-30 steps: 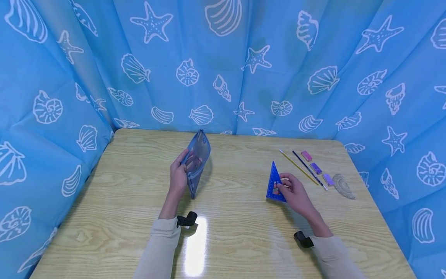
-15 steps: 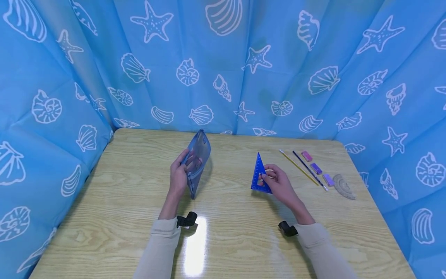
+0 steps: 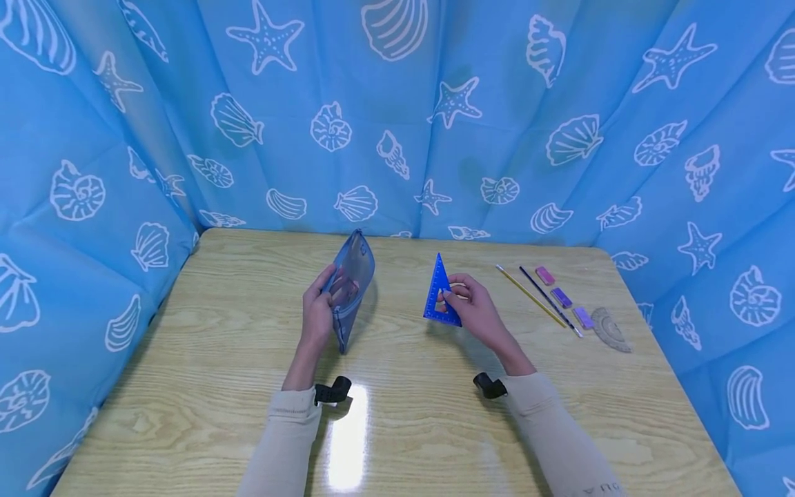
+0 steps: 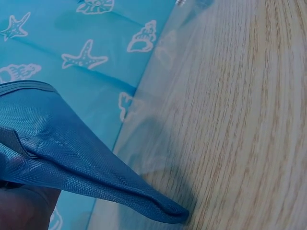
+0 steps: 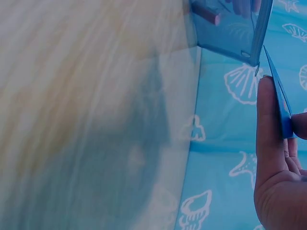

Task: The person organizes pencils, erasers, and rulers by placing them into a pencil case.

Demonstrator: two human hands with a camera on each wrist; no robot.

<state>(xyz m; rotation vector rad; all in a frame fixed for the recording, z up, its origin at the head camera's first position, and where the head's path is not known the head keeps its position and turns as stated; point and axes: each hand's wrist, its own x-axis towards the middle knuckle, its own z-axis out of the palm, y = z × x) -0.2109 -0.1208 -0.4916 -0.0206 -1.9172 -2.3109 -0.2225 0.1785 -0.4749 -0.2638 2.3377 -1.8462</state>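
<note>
My left hand (image 3: pixel 317 316) grips one side of a blue mesh zip pouch (image 3: pixel 361 266), held on its edge with its mouth spread. Its lower corner slopes down near the tabletop in the left wrist view, where the mesh (image 4: pixel 91 153) hides most of the hand. Through the pouch wall (image 5: pixel 230 40), the right wrist view shows a small reddish object (image 5: pixel 206 13); its kind is unclear. Right of the pouch, my right hand (image 3: pixel 477 312) pinches a blue triangular set square (image 3: pixel 437 284) between thumb and fingers, above the table, point up. A gap separates set square and pouch.
On the right of the wooden table (image 3: pixel 397 414) lie a yellow pencil (image 3: pixel 531 296), a dark pencil (image 3: pixel 549 300), three pink and purple erasers (image 3: pixel 562 297) and a clear protractor (image 3: pixel 610 329). A blue seashell-print curtain (image 3: pixel 397 124) borders the table's back and sides.
My right hand has carried the set square leftward and slightly farther back, closer to the pouch. The left hand and pouch stay nearly still.
</note>
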